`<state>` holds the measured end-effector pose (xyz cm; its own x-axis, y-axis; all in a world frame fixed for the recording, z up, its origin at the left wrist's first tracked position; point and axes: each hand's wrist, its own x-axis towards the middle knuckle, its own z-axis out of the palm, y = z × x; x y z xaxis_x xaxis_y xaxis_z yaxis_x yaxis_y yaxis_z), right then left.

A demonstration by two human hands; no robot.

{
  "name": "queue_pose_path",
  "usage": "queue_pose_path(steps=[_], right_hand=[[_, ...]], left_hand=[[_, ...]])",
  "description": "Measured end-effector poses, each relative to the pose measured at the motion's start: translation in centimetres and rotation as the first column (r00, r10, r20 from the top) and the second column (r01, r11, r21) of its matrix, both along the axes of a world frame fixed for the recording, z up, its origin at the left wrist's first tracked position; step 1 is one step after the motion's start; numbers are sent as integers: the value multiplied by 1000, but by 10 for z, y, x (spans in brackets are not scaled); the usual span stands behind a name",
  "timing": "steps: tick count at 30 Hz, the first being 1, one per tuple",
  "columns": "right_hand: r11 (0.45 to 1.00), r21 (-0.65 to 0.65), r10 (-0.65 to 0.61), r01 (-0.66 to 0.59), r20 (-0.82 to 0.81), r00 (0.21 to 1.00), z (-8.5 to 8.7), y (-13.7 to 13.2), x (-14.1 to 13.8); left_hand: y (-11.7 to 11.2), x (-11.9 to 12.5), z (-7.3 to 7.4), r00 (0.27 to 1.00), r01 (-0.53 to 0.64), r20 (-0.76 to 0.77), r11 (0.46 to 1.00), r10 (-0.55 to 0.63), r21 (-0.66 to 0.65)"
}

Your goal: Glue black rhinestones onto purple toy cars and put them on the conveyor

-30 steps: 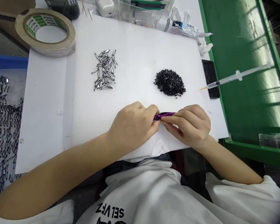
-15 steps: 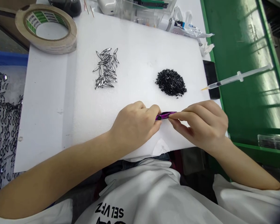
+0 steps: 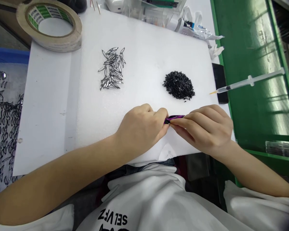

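A small shiny purple toy car (image 3: pixel 174 118) is held low over the white foam sheet (image 3: pixel 139 80), near its front edge. My left hand (image 3: pixel 141 128) pinches the car's left end with curled fingers. My right hand (image 3: pixel 204 128) is closed on its right part, fingertips pressed along the body. Beyond the hands lie a pile of small black pieces (image 3: pixel 179 85) and a cluster of silver leaf-shaped pieces (image 3: pixel 112 69).
A roll of tape (image 3: pixel 50 27) sits at the back left. A syringe (image 3: pixel 247 82) lies on the green surface at the right, beside a black block (image 3: pixel 219 82). Several dark loops cover a grey tray (image 3: pixel 3 125) at the left. Clutter lines the back edge.
My right hand had slid right along the car and opened slightly, then came back and closed on it. The left hand has stayed put, gripping the car.
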<state>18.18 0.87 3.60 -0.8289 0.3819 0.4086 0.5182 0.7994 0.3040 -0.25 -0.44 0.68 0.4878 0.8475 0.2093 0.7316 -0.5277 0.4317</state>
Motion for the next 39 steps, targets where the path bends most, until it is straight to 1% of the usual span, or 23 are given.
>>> queue_pose_path(steps=[11,15,18,21,23,24,26,28,29,30,32,33,36,38,39], right_hand=[[999,33,19,-21,56,998,2,-1,-3],[999,29,30,-34,118,993,5,-8,-5],[1000,11,1,-3,186,983,6,-14,-6],[998,-31,-41,48,197,980,8,-16,-6],[993,-81,-70,82,144,987,11,-16,-5],[989,-105,-91,101,91,992,13,-15,-3],[980,-147,-149,136,-84,985,17,-10,3],[957,-202,-255,207,-253,933,16,-2,14],[936,-241,-324,258,-293,900,13,4,21],[908,-275,-393,315,-300,869,8,11,28],[854,-318,-494,412,-248,833,-6,25,45],[841,-325,-511,432,-221,830,-14,32,52],[826,-377,-499,419,-143,855,-37,47,67],[813,-410,-490,412,-102,866,-46,54,69],[810,-413,-492,416,-93,866,-48,57,69]], left_hand=[[0,-1,0,1000,14,-27,1000,-14,7],[0,-1,0,999,30,-41,999,-31,-20],[0,-1,1,998,32,-52,999,-33,-21],[0,-1,1,998,22,-58,1000,-23,-19],[0,-1,2,998,15,-64,999,-17,-33],[0,-1,3,998,11,-68,999,-14,-46],[1,-1,4,998,5,-65,997,-10,-75],[1,-1,5,999,8,-50,996,-12,-90],[0,-2,5,999,10,-41,996,-14,-91],[0,-2,6,999,15,-34,996,-18,-90],[0,-2,7,999,21,-37,996,-24,-90],[0,-2,8,999,28,-42,995,-32,-95],[2,-3,12,997,55,-51,992,-61,-114],[3,-4,14,996,65,-52,989,-73,-135],[3,-4,15,996,66,-53,987,-74,-146]])
